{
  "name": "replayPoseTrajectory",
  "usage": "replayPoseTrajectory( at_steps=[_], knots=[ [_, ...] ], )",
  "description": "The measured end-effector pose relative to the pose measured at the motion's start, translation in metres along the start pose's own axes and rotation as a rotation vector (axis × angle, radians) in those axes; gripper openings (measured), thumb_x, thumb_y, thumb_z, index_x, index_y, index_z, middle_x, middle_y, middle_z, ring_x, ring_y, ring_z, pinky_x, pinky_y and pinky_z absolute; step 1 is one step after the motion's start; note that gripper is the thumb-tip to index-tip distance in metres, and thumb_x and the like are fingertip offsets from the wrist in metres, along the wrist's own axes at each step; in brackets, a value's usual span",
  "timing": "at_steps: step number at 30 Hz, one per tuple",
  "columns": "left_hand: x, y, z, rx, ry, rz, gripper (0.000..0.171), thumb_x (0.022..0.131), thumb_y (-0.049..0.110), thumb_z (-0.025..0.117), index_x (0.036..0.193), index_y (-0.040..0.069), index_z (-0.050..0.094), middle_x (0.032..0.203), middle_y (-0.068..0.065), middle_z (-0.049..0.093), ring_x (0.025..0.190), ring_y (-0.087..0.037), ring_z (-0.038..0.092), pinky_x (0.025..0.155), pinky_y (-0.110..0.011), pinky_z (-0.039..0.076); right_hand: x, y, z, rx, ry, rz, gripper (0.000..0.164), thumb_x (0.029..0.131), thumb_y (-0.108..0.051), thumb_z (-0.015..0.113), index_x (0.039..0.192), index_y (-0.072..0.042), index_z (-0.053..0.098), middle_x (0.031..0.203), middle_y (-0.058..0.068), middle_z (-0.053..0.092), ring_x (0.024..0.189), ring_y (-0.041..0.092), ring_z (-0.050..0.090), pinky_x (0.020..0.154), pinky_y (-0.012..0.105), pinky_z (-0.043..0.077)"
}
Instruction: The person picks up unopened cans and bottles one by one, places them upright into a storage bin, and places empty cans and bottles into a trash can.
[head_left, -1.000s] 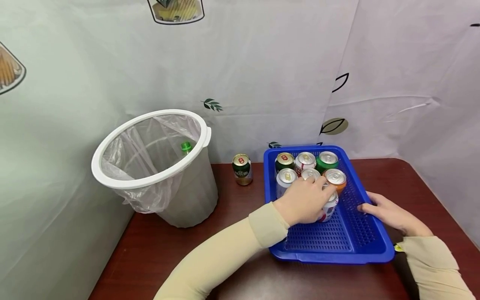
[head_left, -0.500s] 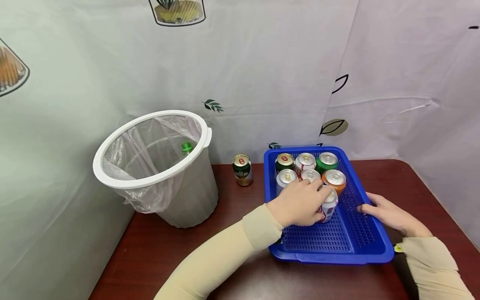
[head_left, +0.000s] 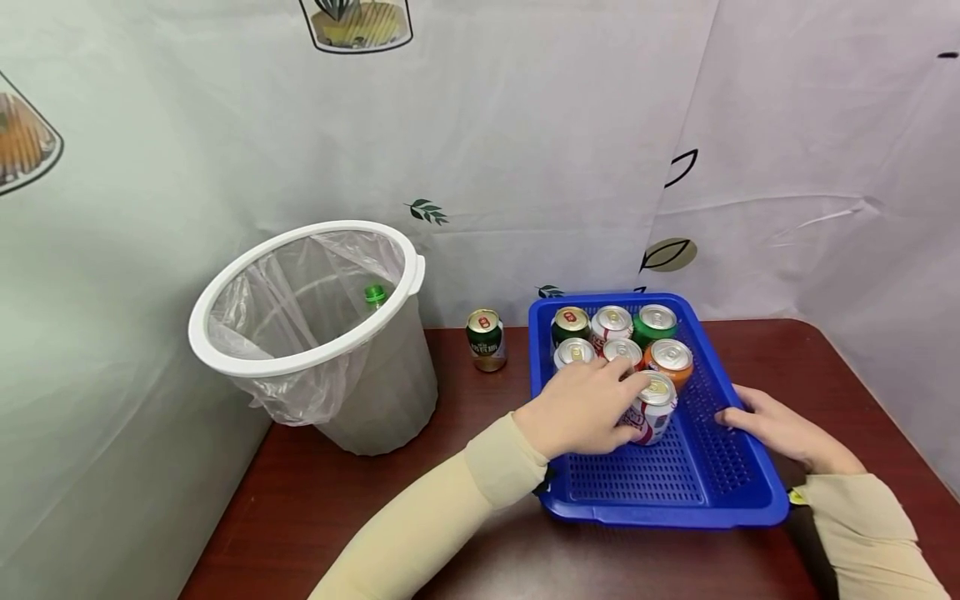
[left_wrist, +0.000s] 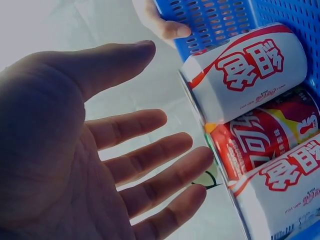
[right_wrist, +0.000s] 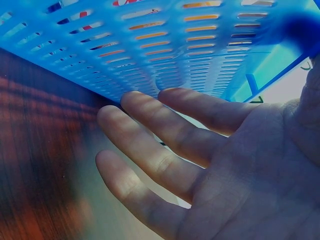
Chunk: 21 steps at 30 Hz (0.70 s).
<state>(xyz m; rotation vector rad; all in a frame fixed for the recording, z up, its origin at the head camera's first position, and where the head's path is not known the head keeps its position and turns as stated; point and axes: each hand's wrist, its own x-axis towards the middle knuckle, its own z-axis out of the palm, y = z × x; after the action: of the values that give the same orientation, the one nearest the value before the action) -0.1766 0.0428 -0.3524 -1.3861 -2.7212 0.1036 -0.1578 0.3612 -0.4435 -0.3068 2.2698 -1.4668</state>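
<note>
My left hand (head_left: 581, 410) hovers over the left side of a blue plastic basket (head_left: 637, 510), palm turned toward the cans. Its fingers spread, apart from the nearest white soda can (head_left: 654, 408) in the left wrist view. Beside that can stand a red cola can (left_wrist: 267, 131) and another white one (left_wrist: 285, 180). An orange can (head_left: 671, 358), a green can (head_left: 657, 321) and a dark green can (head_left: 570, 325) stand behind. At the right wall, my right hand (head_left: 787, 429) holds the basket's rim, thumb over it and fingers (right_wrist: 150, 145) along the outside.
A grey bin (head_left: 375, 392) with a clear liner stands at the left; a green bottle cap (head_left: 375, 293) shows inside. Between bin and basket, another dark green can (head_left: 486, 340) stands on the brown table (head_left: 315, 517). White printed cloth (head_left: 525, 167) hangs behind.
My left hand has let go of the near white can and drawn back to the left, uncovering more of it. The can stays in the basket; my right hand keeps its place.
</note>
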Motion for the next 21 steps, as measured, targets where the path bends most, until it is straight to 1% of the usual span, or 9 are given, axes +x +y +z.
replayPoseTrajectory(
  at_steps=[2, 7, 12, 17, 21],
  knots=[
    [-0.004, -0.003, 0.0, -0.016, 0.025, -0.005, 0.063, 0.094, 0.058, 0.066, 0.147, 0.026, 0.052, 0.136, 0.005, 0.058, 0.11, -0.012, 0.064, 0.089, -0.029, 0.058, 0.0, 0.0, 0.0, 0.001, -0.003, -0.003, 0.065, 0.106, -0.014, 0.047, 0.151, 0.021, 0.016, 0.128, 0.045, 0.057, 0.089, 0.024, 0.077, 0.069, 0.048, 0.064],
    [-0.016, -0.012, 0.001, -0.068, 0.113, -0.016, 0.056, 0.094, 0.055, 0.068, 0.141, 0.026, 0.057, 0.129, 0.006, 0.059, 0.101, -0.009, 0.064, 0.083, -0.028, 0.058, 0.0, 0.0, 0.0, 0.004, -0.008, -0.003, 0.065, 0.106, -0.013, 0.046, 0.151, 0.021, 0.015, 0.127, 0.045, 0.058, 0.088, 0.024, 0.077, 0.069, 0.047, 0.064],
    [-0.027, -0.022, 0.004, -0.123, 0.2, -0.037, 0.055, 0.093, 0.053, 0.07, 0.139, 0.024, 0.059, 0.129, 0.005, 0.06, 0.102, -0.01, 0.063, 0.084, -0.029, 0.058, 0.0, 0.001, 0.0, 0.002, -0.005, -0.005, 0.064, 0.106, -0.013, 0.046, 0.15, 0.022, 0.016, 0.126, 0.043, 0.059, 0.087, 0.023, 0.077, 0.069, 0.047, 0.064],
    [-0.034, -0.032, 0.01, -0.185, 0.313, -0.064, 0.048, 0.093, 0.049, 0.072, 0.132, 0.021, 0.064, 0.124, 0.006, 0.062, 0.097, -0.007, 0.061, 0.08, -0.025, 0.056, 0.0, 0.001, 0.0, -0.001, -0.001, 0.005, 0.064, 0.106, -0.013, 0.047, 0.151, 0.021, 0.016, 0.126, 0.044, 0.058, 0.087, 0.024, 0.077, 0.069, 0.047, 0.064],
    [-0.038, -0.039, 0.016, -0.239, 0.4, -0.104, 0.042, 0.093, 0.044, 0.072, 0.128, 0.022, 0.066, 0.12, 0.008, 0.065, 0.095, -0.006, 0.062, 0.079, -0.023, 0.055, 0.001, 0.0, 0.0, -0.003, -0.003, 0.006, 0.065, 0.106, -0.014, 0.047, 0.151, 0.021, 0.015, 0.126, 0.045, 0.058, 0.088, 0.025, 0.077, 0.069, 0.047, 0.064]
  ],
)
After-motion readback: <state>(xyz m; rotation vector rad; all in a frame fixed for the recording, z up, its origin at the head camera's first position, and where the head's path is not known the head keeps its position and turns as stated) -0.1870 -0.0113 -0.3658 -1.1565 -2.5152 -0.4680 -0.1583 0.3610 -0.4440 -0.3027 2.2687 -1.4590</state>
